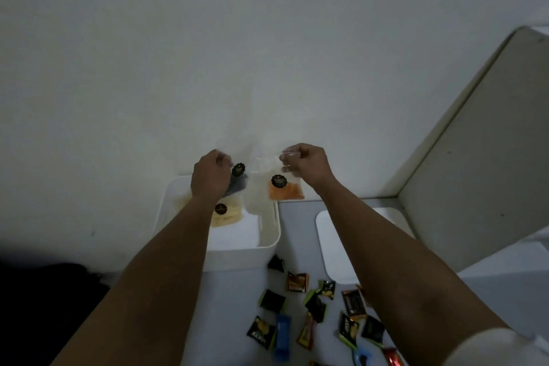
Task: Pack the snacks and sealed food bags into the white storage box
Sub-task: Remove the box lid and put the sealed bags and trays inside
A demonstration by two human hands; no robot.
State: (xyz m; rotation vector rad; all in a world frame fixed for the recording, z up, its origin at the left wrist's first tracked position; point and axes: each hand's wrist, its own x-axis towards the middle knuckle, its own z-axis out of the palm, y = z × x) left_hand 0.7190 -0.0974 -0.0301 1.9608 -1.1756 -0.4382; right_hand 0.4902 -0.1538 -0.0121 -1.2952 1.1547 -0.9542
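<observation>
The white storage box (269, 242) stands against the wall, open at the top. My left hand (209, 177) hangs over it, pinching the top of a clear bag with dark contents (237, 183) and a black round label. My right hand (307, 165) holds up a clear bag of orange food (286, 190) by its upper edge, over the box's right rim. Inside the box lies a bag of pale yellow food (227, 215). Several small wrapped snacks (315, 306) lie scattered on the table in front of the box, between my forearms.
A flat white lid (326, 235) lies on the table right of the box, partly under my right forearm. A beige panel (475, 142) leans at the right. The white wall is close behind the box. Dark floor shows at lower left.
</observation>
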